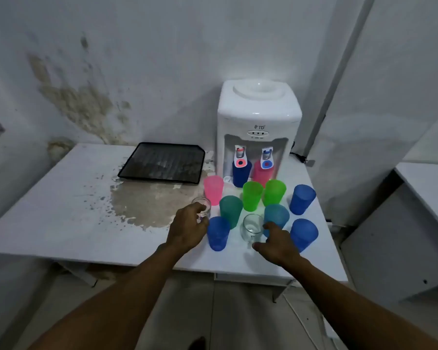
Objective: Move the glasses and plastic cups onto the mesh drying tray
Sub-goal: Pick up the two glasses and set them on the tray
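A black mesh drying tray [162, 162] lies empty at the back of the white table [61, 210]. Right of it stand several plastic cups: pink [213, 189], teal [230, 210], two green [252, 195], several blue [218, 233]. My left hand [187, 229] is closed around a clear glass [202, 207] at the cluster's left edge. A second clear glass with a handle [252, 229] stands near the front. My right hand [276, 245] touches its right side, fingers curled but apart around it. A dark blue cup [241, 174] and a pink cup [261, 174] sit under the dispenser taps.
A white water dispenser [258, 127] stands at the back right of the table. A worn brownish patch [147, 203] marks the tabletop between tray and cups. A white cabinet [415, 223] stands to the right, walls close behind.
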Motion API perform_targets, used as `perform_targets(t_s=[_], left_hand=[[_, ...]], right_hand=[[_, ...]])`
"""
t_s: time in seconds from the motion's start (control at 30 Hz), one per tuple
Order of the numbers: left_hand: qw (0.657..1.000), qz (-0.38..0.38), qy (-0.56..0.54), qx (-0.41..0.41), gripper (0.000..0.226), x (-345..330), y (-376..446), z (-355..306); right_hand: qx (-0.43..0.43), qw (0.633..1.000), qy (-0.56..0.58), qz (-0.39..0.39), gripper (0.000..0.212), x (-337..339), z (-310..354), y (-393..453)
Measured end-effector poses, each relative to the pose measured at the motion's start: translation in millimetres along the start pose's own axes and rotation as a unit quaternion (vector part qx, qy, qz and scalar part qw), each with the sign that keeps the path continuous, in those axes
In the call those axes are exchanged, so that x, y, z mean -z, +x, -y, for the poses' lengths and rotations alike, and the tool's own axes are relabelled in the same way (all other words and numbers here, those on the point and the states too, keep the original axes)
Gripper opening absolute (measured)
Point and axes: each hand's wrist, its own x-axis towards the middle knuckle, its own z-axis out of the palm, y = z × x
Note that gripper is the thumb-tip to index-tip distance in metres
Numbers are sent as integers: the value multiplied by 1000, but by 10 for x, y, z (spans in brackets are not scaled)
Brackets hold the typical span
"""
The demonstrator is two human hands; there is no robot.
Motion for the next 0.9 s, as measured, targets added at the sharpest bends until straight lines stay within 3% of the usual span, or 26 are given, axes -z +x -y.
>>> perform_targets(t_s=[0.13,0.27,0.4,0.67,0.9], left_hand=[[999,-13,-37,29,33,13,343,280],[999,-4,-34,39,36,-7,585,575],[998,12,-27,64,50,-81,711,784],[993,50,-21,107,79,-311,922,1007],[987,96,5,127,94,-477,1173,1121]], right_hand=[[-63,998,23,-10,65,-201,21,262],[-81,996,32,-14,90,-408,8,435],[-93,995,23,-13,104,-581,32,576],[-98,995,16,-24,101,-629,16,830],[-112,990,50,-63,82,-682,-19,954]])
